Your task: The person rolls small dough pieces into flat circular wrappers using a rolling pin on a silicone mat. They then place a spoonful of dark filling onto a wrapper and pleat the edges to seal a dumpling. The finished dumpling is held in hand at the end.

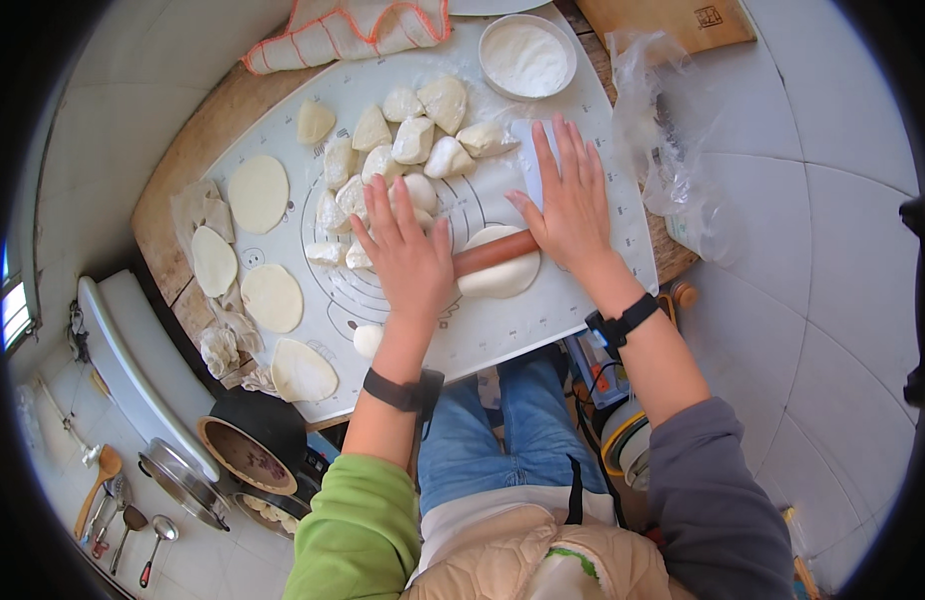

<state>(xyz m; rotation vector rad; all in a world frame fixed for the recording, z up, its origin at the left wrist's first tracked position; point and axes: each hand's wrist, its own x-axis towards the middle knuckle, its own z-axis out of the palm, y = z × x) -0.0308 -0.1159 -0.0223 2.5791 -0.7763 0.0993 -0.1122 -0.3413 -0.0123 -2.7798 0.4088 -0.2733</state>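
A wooden rolling pin [495, 253] lies across a flat round of dough [507, 276] on a printed white pastry mat [477, 337]. My left hand [408, 259] rests palm down over the pin's left end, fingers spread and straight. Over the right end lies my right hand [571, 195], flat too, its fingers pointing away from me. The pin's ends are hidden under the palms. Beyond my left hand sit several floured dough pieces [414, 140]. A white scraper-like sheet [528, 154] lies partly beneath my right fingers. Near my left wrist is a small dough ball [367, 340].
Several rolled rounds [258, 195] line the mat's left side. A bowl of flour [528, 58] stands at the back, near a cloth [350, 34]. Clear plastic bags [661, 142] and a wooden board [672, 26] lie right. Pots [256, 442] stand below left.
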